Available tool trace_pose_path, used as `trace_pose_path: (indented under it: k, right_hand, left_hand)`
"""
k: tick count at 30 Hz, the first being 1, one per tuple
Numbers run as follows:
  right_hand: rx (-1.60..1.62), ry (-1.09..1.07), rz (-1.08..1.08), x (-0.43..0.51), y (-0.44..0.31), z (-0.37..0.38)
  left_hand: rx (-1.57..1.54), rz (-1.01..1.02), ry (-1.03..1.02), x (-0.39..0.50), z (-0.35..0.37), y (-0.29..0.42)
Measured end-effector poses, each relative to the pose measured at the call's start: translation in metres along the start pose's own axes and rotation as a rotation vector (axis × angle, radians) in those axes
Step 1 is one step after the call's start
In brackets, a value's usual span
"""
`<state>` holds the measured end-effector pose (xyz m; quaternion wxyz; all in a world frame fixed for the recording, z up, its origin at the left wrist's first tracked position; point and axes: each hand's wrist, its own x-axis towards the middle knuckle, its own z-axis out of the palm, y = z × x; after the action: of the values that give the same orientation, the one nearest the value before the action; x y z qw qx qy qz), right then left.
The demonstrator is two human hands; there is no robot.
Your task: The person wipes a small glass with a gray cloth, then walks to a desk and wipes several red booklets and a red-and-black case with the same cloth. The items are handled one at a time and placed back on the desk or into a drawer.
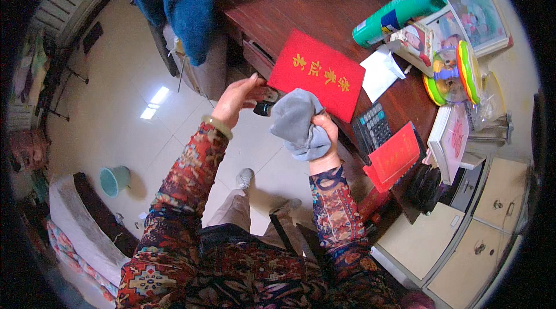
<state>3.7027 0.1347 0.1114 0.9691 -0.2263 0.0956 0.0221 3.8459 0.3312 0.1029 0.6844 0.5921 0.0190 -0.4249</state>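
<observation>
My right hand (328, 133) grips a bunched grey cloth (297, 120) in front of the desk edge. To its left, my left hand (239, 98) has its fingers on a small dark glossy object (263, 108), which is partly covered by those fingers. The object sits close to the cloth; whether they touch cannot be made out. Just beyond both hands, a red certificate folder (319, 74) with gold writing lies on the dark wooden desk (278, 5), its near corner by the left fingertips.
On the desk are a green spray can (399, 14), white paper (382, 72), a calculator (372, 124), a red envelope-like folder (397, 155), a colourful toy drum (451, 72) and framed photos (473, 9). Blue cloth (191, 9) hangs at the left. A bucket (114, 181) stands on the tiled floor.
</observation>
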Motion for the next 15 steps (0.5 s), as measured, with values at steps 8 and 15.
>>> trace_pose_path:
  k: [8,15]
  right_hand:
    - [0.159,0.073,0.003,-0.065,0.006,-0.026]
    - [0.215,0.037,-0.082,-0.135,-0.003,-0.036]
  left_hand:
    - [-0.269,-0.079,-0.394,-0.081,0.046,-0.050]
    - [-0.160,0.067,-0.230,-0.118,0.107,-0.058]
